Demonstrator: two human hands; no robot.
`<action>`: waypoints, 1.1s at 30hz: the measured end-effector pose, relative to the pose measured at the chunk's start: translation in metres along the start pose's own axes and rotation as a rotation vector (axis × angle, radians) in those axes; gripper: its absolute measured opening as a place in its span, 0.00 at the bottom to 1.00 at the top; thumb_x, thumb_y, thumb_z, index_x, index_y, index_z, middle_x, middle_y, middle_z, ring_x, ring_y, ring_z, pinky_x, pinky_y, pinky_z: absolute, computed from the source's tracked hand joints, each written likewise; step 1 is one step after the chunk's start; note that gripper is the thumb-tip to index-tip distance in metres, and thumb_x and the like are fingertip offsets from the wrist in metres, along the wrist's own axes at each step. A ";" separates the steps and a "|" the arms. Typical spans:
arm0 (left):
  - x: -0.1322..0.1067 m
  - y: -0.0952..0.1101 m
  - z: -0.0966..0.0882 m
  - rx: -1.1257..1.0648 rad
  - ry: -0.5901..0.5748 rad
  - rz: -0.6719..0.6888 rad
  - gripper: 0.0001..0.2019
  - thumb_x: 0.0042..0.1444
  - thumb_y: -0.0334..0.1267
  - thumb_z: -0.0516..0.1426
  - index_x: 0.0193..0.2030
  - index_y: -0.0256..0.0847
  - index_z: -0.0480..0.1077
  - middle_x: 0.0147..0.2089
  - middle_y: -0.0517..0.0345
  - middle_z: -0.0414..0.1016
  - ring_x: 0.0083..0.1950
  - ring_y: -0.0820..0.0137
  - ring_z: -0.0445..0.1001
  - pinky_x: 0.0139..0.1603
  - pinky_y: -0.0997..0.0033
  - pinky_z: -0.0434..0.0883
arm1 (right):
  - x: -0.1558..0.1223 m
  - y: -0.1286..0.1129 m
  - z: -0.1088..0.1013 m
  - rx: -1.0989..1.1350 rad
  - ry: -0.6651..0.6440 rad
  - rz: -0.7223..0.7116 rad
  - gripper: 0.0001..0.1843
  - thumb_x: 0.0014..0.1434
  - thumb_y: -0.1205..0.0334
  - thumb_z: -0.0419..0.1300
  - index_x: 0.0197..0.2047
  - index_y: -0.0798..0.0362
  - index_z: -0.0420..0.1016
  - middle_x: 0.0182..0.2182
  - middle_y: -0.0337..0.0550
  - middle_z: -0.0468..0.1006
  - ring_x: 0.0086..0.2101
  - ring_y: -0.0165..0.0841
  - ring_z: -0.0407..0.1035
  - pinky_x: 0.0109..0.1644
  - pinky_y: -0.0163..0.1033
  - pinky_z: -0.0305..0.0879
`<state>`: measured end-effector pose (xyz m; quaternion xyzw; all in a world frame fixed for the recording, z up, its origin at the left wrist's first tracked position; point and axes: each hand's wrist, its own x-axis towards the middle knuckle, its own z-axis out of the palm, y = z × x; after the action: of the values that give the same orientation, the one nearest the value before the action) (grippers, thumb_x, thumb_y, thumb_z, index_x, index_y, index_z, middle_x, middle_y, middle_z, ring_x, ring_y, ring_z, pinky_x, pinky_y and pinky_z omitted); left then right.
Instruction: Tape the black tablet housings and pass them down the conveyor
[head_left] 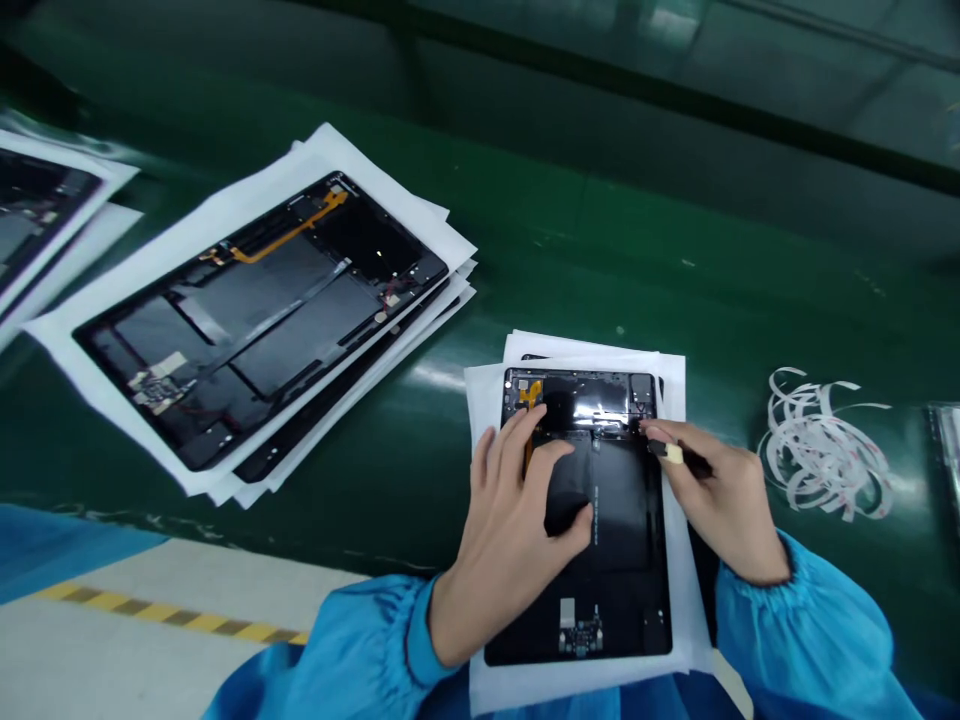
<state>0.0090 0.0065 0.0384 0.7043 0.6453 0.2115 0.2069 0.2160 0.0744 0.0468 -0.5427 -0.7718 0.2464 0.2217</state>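
Blue sleeves (795, 630) gather at both wrists at the bottom of the view; the left hand (517, 530) lies open, fingers spread, palm down over the upper left of a black tablet (622, 590), its fingertips touching the tablet just beside an orange flex cable (531, 395); the right hand (720, 490) is closed in a pinch on a small black tool (686, 460) with a pale tip band, its fingertips (651, 432) at the tablet's upper right edge.

The tablet lies open-backed on white paper (585, 692), its long axis running away from the person, tilted very slightly; its short end sits against the body, and both hands reach its far half, the right nearer the far right corner, the left nearer the cable.

Beyond, on the green tabletop (750, 290), a tangle of white strips (821, 445) lies right of the tablet; a stack of tablets on paper (262, 320) lies to the left, its long axis slanted; another stack (34, 210) is cut off by the left edge.
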 end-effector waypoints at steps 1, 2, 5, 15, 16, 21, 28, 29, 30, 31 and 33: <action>0.002 0.002 0.001 0.001 0.004 -0.017 0.20 0.54 0.36 0.60 0.54 0.42 0.61 0.68 0.41 0.54 0.70 0.49 0.53 0.68 0.37 0.51 | -0.001 0.002 0.002 0.003 0.013 0.003 0.11 0.65 0.61 0.57 0.46 0.53 0.80 0.42 0.42 0.84 0.40 0.36 0.80 0.40 0.33 0.74; 0.004 0.003 0.001 0.000 0.003 -0.030 0.20 0.54 0.36 0.60 0.53 0.42 0.61 0.68 0.42 0.54 0.70 0.49 0.53 0.69 0.37 0.51 | -0.001 0.003 0.003 0.006 0.023 0.003 0.11 0.65 0.61 0.57 0.45 0.52 0.80 0.41 0.42 0.84 0.39 0.36 0.80 0.39 0.33 0.74; 0.011 0.003 0.000 -0.010 0.001 -0.058 0.19 0.53 0.36 0.60 0.51 0.43 0.62 0.68 0.43 0.54 0.70 0.50 0.53 0.68 0.37 0.53 | -0.003 0.004 0.008 0.025 0.051 -0.017 0.10 0.65 0.62 0.57 0.44 0.52 0.80 0.39 0.42 0.84 0.37 0.35 0.80 0.37 0.33 0.74; -0.026 0.010 -0.003 0.051 -0.048 -0.048 0.25 0.55 0.39 0.62 0.58 0.43 0.59 0.70 0.41 0.50 0.72 0.47 0.48 0.67 0.34 0.52 | 0.009 -0.019 0.025 -0.199 -0.098 -0.198 0.17 0.63 0.63 0.58 0.55 0.53 0.75 0.47 0.49 0.75 0.27 0.33 0.74 0.26 0.39 0.71; -0.037 0.012 -0.002 0.069 -0.076 -0.035 0.28 0.56 0.41 0.62 0.61 0.43 0.58 0.71 0.40 0.50 0.73 0.46 0.48 0.67 0.34 0.52 | 0.010 -0.020 0.027 -0.198 -0.109 -0.198 0.17 0.63 0.64 0.59 0.55 0.52 0.75 0.48 0.48 0.74 0.26 0.32 0.73 0.26 0.39 0.71; -0.066 0.015 0.007 0.124 -0.079 -0.022 0.33 0.54 0.42 0.63 0.64 0.40 0.56 0.70 0.39 0.54 0.72 0.47 0.49 0.67 0.39 0.55 | 0.013 -0.019 0.031 -0.030 -0.081 -0.186 0.08 0.64 0.66 0.57 0.44 0.50 0.77 0.45 0.45 0.75 0.35 0.34 0.75 0.35 0.39 0.73; -0.058 0.008 0.010 0.209 -0.051 0.071 0.37 0.55 0.48 0.62 0.68 0.42 0.56 0.71 0.43 0.56 0.71 0.46 0.52 0.65 0.41 0.58 | 0.015 -0.010 0.032 0.203 -0.124 -0.187 0.11 0.60 0.74 0.56 0.41 0.50 0.75 0.41 0.42 0.78 0.43 0.35 0.75 0.47 0.39 0.71; -0.058 0.008 0.010 0.217 -0.047 0.080 0.37 0.55 0.49 0.62 0.68 0.42 0.57 0.71 0.43 0.57 0.71 0.46 0.53 0.64 0.41 0.59 | 0.015 -0.009 0.031 0.230 -0.144 -0.199 0.12 0.59 0.75 0.56 0.40 0.51 0.75 0.40 0.41 0.79 0.42 0.34 0.75 0.48 0.39 0.71; -0.058 0.007 0.010 0.222 -0.042 0.084 0.36 0.55 0.50 0.62 0.68 0.42 0.58 0.71 0.43 0.58 0.71 0.45 0.54 0.64 0.41 0.59 | 0.014 -0.009 0.029 0.257 -0.170 -0.217 0.12 0.59 0.76 0.55 0.40 0.51 0.74 0.40 0.41 0.79 0.42 0.34 0.75 0.48 0.39 0.71; -0.058 0.007 0.010 0.223 -0.038 0.082 0.36 0.55 0.51 0.62 0.67 0.42 0.59 0.70 0.44 0.59 0.70 0.45 0.55 0.63 0.41 0.60 | 0.012 -0.009 0.024 0.286 -0.200 -0.240 0.14 0.58 0.77 0.54 0.40 0.50 0.74 0.39 0.40 0.79 0.41 0.33 0.75 0.47 0.38 0.71; -0.057 0.007 0.009 0.217 -0.040 0.072 0.35 0.54 0.53 0.62 0.66 0.43 0.62 0.70 0.45 0.60 0.70 0.45 0.56 0.63 0.41 0.61 | 0.004 -0.016 0.011 0.349 -0.278 -0.291 0.17 0.57 0.79 0.51 0.40 0.50 0.74 0.39 0.40 0.79 0.40 0.32 0.75 0.46 0.37 0.71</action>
<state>0.0156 -0.0514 0.0335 0.7494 0.6344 0.1335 0.1346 0.1967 0.0722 0.0485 -0.3404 -0.8105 0.4135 0.2372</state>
